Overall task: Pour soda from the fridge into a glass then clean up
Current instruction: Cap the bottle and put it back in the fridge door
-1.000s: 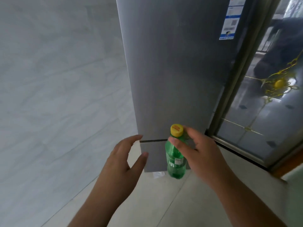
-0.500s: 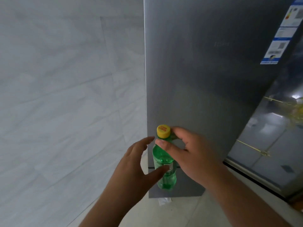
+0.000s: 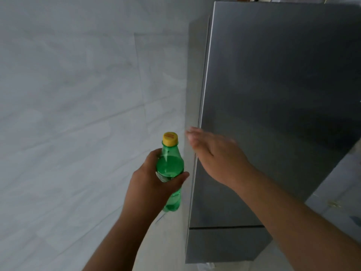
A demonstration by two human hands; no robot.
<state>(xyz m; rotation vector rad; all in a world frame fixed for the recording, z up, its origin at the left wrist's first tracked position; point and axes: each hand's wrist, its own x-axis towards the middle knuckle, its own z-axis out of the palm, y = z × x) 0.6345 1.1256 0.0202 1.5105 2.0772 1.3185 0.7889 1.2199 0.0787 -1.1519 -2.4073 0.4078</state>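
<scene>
Soda bottle [image 3: 170, 167] sat clamped in the left hand [image 3: 152, 187] mid-frame; right hand [image 3: 214, 153], grip apart, hovered at the fridge door [image 3: 273, 94] edge. Door step, seemingly; firm pull next.

Green soda bottle [image 3: 170, 169] upright in left hand [image 3: 154, 184], right hand [image 3: 213, 153] flat against fridge door [image 3: 273, 114].

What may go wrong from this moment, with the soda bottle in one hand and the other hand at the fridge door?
1. The green bottle is held by the left hand alone, just beside the fridge door edge; a swinging door might knock it.
2. The right hand is open and blurred at that smooth edge, no handle visible, so its fingers might slip.
</scene>
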